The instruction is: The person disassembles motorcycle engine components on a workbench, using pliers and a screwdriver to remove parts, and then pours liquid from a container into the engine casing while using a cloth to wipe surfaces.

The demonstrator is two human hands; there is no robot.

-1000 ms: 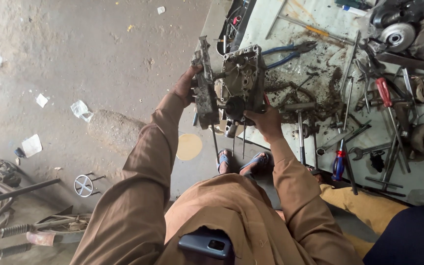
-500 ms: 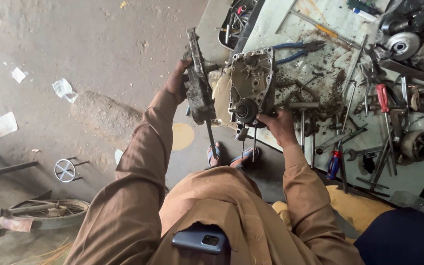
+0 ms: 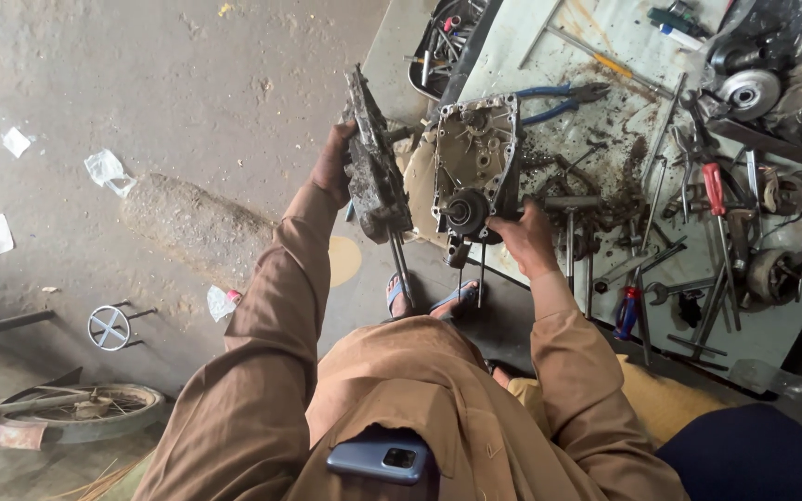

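Closest to you, a blue-grey phone [image 3: 381,458] sits in the chest pocket of your brown tunic. Beyond it, your left hand [image 3: 334,165] is wrapped around the far edge of a grimy, dark metal casing half [image 3: 375,176], holding it edge-on with a thin steel shaft [image 3: 402,269] hanging from its lower end. Just to the right of that hand, well apart from the first piece, your right hand [image 3: 525,237] is closed on the lower corner of a second grey cast-metal casing half [image 3: 475,167], its open, ribbed inside turned up toward you and a round dark hub at its bottom. Below the two pieces your blue sandals [image 3: 429,295] show on the floor. To the right of your right hand, the dirty pale workbench [image 3: 772,339] carries a red-handled screwdriver [image 3: 718,218] and a scatter of spanners. Just beyond that hand lie blue-handled pliers [image 3: 559,95]. Farther up, past your left hand, a dark tray [image 3: 438,42] at the bench's far edge holds loose small tools, too jumbled to tell apart.
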